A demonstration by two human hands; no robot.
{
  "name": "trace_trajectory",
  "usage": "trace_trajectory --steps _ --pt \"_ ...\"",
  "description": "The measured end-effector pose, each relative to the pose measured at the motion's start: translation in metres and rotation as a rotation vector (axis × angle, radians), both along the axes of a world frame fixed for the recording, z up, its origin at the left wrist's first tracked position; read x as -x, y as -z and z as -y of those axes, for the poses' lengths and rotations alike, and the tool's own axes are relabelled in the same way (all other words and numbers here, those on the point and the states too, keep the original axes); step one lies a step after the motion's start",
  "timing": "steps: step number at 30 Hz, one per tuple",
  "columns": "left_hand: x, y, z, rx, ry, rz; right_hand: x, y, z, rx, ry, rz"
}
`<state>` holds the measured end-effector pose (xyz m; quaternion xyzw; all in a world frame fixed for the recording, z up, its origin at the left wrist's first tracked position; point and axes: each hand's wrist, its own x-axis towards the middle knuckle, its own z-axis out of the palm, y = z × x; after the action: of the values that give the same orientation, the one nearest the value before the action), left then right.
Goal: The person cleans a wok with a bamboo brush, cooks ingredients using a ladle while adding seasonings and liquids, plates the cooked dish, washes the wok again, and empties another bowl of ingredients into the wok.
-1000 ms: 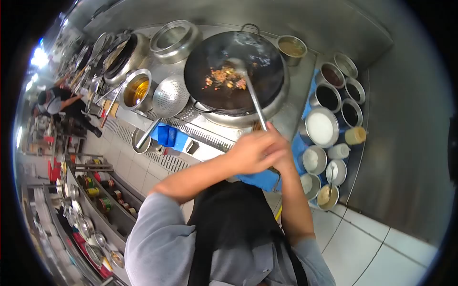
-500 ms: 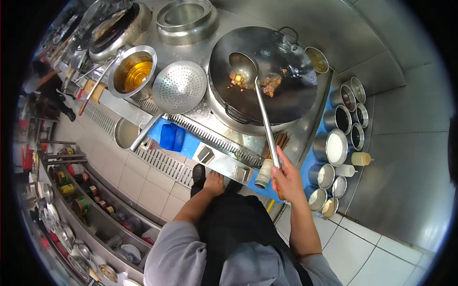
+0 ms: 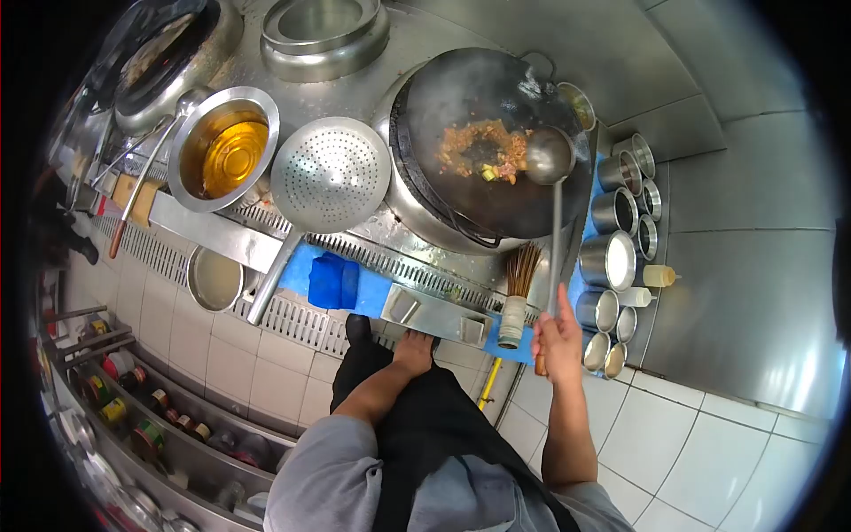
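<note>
A dark wok (image 3: 496, 208) sits on the burner with chopped, browned food (image 3: 483, 146) in it, and light steam rises there. My right hand (image 3: 560, 341) is closed on the wooden end of a metal ladle (image 3: 550, 158), its index finger stretched along the handle. The ladle's bowl rests at the right side of the wok, beside the food. Low by the stove's front edge, my left hand (image 3: 413, 352) lies with its fingers extended over the black apron; nothing shows in it. A bamboo brush (image 3: 514, 310) stands just left of the ladle handle.
A perforated strainer (image 3: 330, 177) and a pot of amber oil (image 3: 235, 160) are left of the wok. Metal seasoning containers (image 3: 608, 259) and squeeze bottles (image 3: 658, 276) line the right side. A blue cloth (image 3: 333, 282) lies at the front edge. Part of another person (image 3: 66, 222) shows far left.
My hands, close together at first, have separated, the left moving down to the front edge. The ladle has moved to the wok's right side, and the food has been spread and shifted.
</note>
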<state>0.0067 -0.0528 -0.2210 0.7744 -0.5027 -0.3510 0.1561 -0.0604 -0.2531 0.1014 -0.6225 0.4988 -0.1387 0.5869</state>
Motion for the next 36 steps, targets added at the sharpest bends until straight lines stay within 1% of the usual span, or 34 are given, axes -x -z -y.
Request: trace_trajectory --steps 1,4,5,7,8,10,11,14,15,17,18,20,21,22,23,24,25,26,29,30,32,33,34,36 --pt "-0.003 0.000 0.001 -0.020 0.036 -0.021 -0.002 -0.003 -0.007 -0.081 0.008 0.027" --pt "-0.012 -0.013 0.017 -0.153 0.134 -0.161 -0.004 -0.020 -0.016 -0.142 -0.083 0.029" --pt "-0.015 -0.018 0.021 -0.211 0.161 -0.217 -0.006 -0.024 -0.018 -0.114 -0.072 0.034" --pt "-0.004 0.010 0.024 -0.153 0.146 -0.165 -0.013 -0.028 -0.016 -0.063 -0.059 0.041" --pt "0.002 0.025 0.026 -0.124 0.132 -0.139 -0.014 -0.021 -0.007 0.018 -0.064 0.016" --pt "0.015 0.040 0.027 -0.120 0.137 0.004 -0.025 -0.006 0.010 0.085 -0.018 -0.022" --pt "0.015 0.036 0.028 -0.119 0.138 0.079 -0.030 0.001 0.017 0.119 0.003 -0.036" --pt "0.017 0.023 0.038 -0.193 0.063 0.221 -0.035 0.011 0.023 0.037 -0.058 -0.025" --pt "0.018 0.037 0.041 -0.145 -0.004 0.218 -0.033 0.010 0.022 -0.002 -0.087 -0.026" --pt "0.027 0.061 0.044 -0.052 -0.125 0.194 -0.015 0.002 0.012 0.032 -0.182 -0.078" --pt "0.024 0.050 0.045 -0.177 -0.059 0.046 -0.008 -0.004 0.009 0.050 -0.242 -0.094" --pt "-0.002 0.030 0.038 -0.427 0.052 -0.221 0.011 -0.011 -0.003 0.030 -0.318 -0.031" --pt "-0.006 0.026 0.022 -0.363 -0.020 -0.200 0.022 -0.015 -0.008 0.016 -0.343 -0.001" --pt "-0.010 0.021 0.000 -0.295 -0.084 -0.175 0.025 -0.020 -0.005 -0.034 -0.348 -0.025" --pt "-0.015 0.015 -0.019 -0.226 -0.145 -0.149 0.023 -0.022 0.000 0.026 -0.361 -0.084" --pt "-0.024 -0.002 -0.037 -0.166 -0.265 -0.192 0.015 -0.023 0.009 0.086 -0.373 -0.142" --pt "-0.032 -0.029 -0.056 -0.105 -0.384 -0.236 0.009 -0.023 0.018 0.144 -0.383 -0.202" --pt "-0.035 -0.056 -0.068 -0.040 -0.502 -0.277 0.009 -0.004 0.031 0.166 -0.311 -0.181" --pt "-0.043 -0.117 -0.080 0.291 -0.665 -0.227 0.006 0.010 0.058 0.117 -0.162 0.014" --pt "-0.049 -0.147 -0.072 0.347 -0.668 -0.175 0.006 0.027 0.068 0.163 -0.122 0.038" --pt "-0.064 -0.210 -0.040 0.448 -0.683 -0.070 -0.009 0.038 0.083 0.245 -0.114 0.008" --pt "-0.073 -0.221 -0.019 0.581 -0.639 0.029 -0.018 0.043 0.093 0.290 -0.111 -0.010" --pt "-0.083 -0.233 0.003 0.713 -0.590 0.130 -0.024 0.050 0.102 0.123 -0.112 0.141" --pt "-0.101 -0.280 0.048 0.824 -0.472 0.349 -0.028 0.039 0.105 0.139 -0.280 0.057"
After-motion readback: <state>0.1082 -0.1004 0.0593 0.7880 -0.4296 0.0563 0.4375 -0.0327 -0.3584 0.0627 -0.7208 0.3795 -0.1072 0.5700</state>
